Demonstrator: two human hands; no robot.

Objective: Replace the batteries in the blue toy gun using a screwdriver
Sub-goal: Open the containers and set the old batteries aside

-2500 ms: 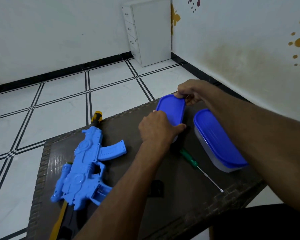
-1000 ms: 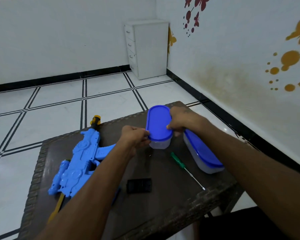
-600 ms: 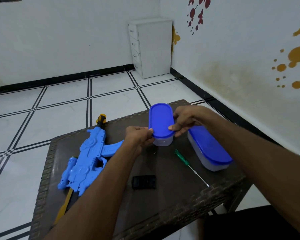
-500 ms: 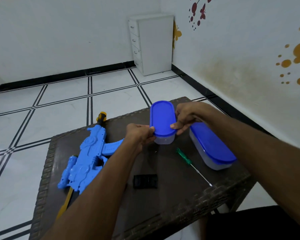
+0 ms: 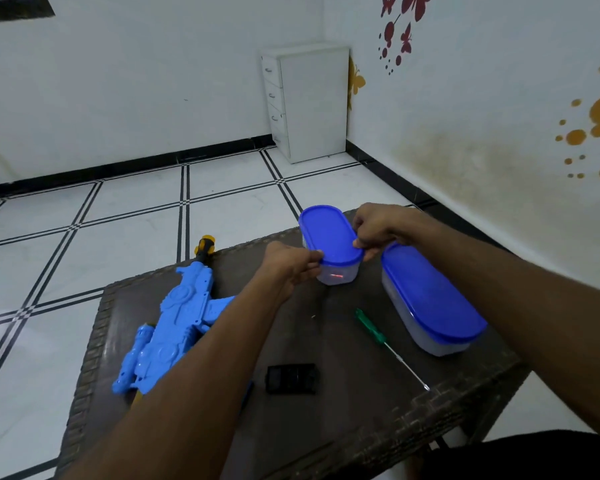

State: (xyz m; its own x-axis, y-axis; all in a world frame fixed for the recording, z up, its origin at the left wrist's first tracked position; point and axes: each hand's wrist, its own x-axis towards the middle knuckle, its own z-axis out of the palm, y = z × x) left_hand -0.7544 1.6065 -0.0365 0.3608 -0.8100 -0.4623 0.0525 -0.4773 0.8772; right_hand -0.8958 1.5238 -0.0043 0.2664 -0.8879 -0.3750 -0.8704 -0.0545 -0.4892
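A dark woven worktop [image 5: 378,424] is set on a white tiled floor [image 5: 118,209] in a white-walled corner. At twelve o'clock, a small blue-lidded container [image 5: 329,242] is pinched at its lid rim by the left hand [image 5: 290,268] and right hand [image 5: 374,228], each grip closed on the lid. The blue toy gun [image 5: 174,323] lies at nine o'clock, the green screwdriver [image 5: 388,346] at three.

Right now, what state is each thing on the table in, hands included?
Small tub: lid on, gripped by both hands.
Large tub: lid on, untouched.
Screwdriver: lying flat, untouched.
Toy gun: lying flat.
Black cover: loose on table.
Left hand: pinching lid edge.
Right hand: pinching lid edge.
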